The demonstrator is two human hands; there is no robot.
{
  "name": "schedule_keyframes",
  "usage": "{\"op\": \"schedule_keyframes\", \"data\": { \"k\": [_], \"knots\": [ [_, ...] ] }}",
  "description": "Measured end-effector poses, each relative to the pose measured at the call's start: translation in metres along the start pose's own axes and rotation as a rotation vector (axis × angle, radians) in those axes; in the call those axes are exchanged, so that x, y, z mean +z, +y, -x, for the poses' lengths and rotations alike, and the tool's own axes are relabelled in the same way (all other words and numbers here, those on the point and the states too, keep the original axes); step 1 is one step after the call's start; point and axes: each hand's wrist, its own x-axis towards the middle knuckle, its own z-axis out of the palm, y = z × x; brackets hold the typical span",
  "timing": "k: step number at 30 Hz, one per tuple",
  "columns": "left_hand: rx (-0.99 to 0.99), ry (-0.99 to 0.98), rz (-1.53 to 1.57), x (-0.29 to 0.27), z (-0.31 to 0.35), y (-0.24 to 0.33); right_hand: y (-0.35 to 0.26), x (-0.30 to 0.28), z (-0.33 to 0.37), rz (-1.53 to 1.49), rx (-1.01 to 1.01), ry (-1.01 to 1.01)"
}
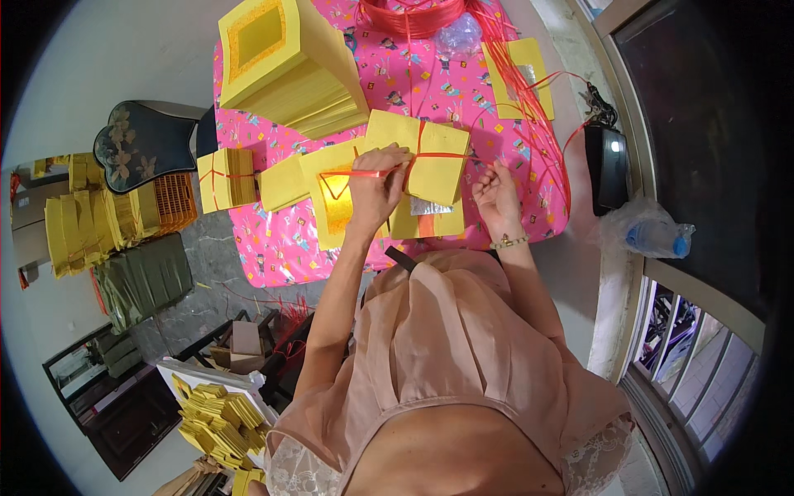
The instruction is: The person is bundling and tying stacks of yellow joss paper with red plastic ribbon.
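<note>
Bending its fingers over the left edge of a yellow paper bundle (442,178) at the centre of the frame, the left hand (380,180) closed on a red ribbon (442,155), a loose length of which stuck out to the left of the knuckles. The ribbon crossed the bundle's top face both ways, and one strand ran past its right edge toward the right hand (496,200). That hand was turned partly palm up with fingers curled near the strand's end; whether they pinched it could not be told. A beaded bracelet (508,242) circled the right wrist.

The bundle sat slightly askew on the pink patterned tabletop (285,258), overlapping a yellow sheet with a silver patch (430,207) just below it. Left of it lay yellow paper with a bright orange panel (337,211), and farther left stood a smaller tied bundle (226,178). A tall stack of yellow paper (289,95) rose at the upper left of the tabletop. At the top of the frame were a coil of red ribbon (413,18) and crumpled clear plastic (459,35); loose red strands (538,136) trailed down the tabletop's right side, across another yellow sheet (503,87).
</note>
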Motion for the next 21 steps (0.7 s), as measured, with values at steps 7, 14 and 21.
{"op": "schedule_keyframes", "data": {
  "k": [7, 14, 21],
  "knots": [
    [-0.208, 0.188, 0.200, 0.011, 0.005, -0.002, 0.012, -0.019, -0.015, 0.098, -0.003, 0.137],
    [-0.558, 0.117, 0.384, 0.009, 0.002, -0.008, 0.032, -0.033, -0.036, 0.368, 0.041, 0.265],
    [-0.697, 0.164, 0.721, -0.013, -0.022, -0.028, 0.048, -0.062, -0.055, 0.638, 0.058, 0.312]
  ]
}}
